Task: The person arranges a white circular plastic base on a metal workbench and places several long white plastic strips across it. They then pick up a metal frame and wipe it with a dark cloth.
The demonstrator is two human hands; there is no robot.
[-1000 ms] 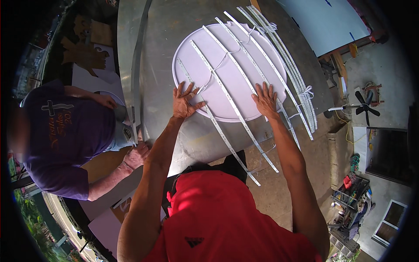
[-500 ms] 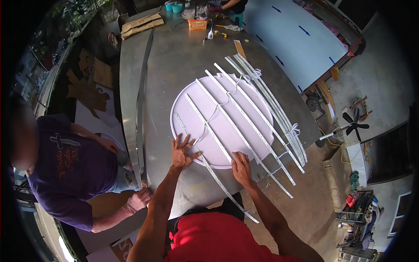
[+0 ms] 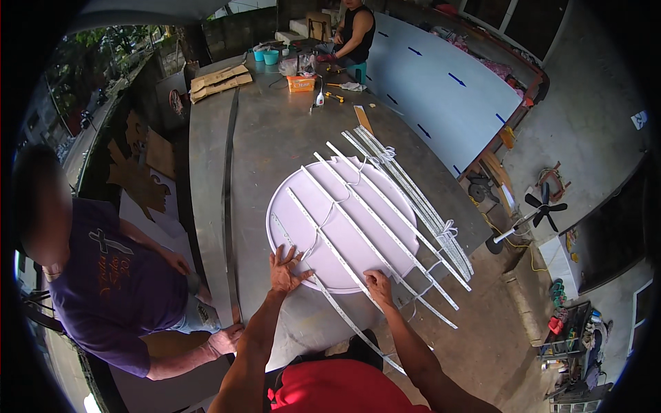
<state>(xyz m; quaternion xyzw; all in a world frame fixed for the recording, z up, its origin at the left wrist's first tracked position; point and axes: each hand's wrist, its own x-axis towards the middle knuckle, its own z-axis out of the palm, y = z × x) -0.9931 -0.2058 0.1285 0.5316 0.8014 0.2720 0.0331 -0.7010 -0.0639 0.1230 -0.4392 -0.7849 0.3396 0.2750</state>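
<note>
A round, pale lilac panel with a raised rim (image 3: 277, 206) lies on the metal table, and several narrow white LED strips (image 3: 354, 219) joined by white wire run across it at a slant. My left hand (image 3: 284, 270) is open, fingers spread over the nearest-left strip at the panel's lower left rim. That strip (image 3: 337, 308) sticks out past the table's front edge, towards my body. At the lower rim my right hand (image 3: 378, 286) has its fingers curled together on the adjacent strip; the fingertips are partly hidden.
A tied bundle of strips (image 3: 420, 196) lies along the panel's right side. A person in purple (image 3: 110, 275) stands at left, a hand on the table edge beside a long metal bar (image 3: 228, 186). Another person (image 3: 358, 34) sits at the far end. A fan (image 3: 544, 206) stands right.
The whole view has tilted upward, so the panel sits lower and the far person shows more. My right hand's fingers are more curled; my left hand stays spread on its strip.
</note>
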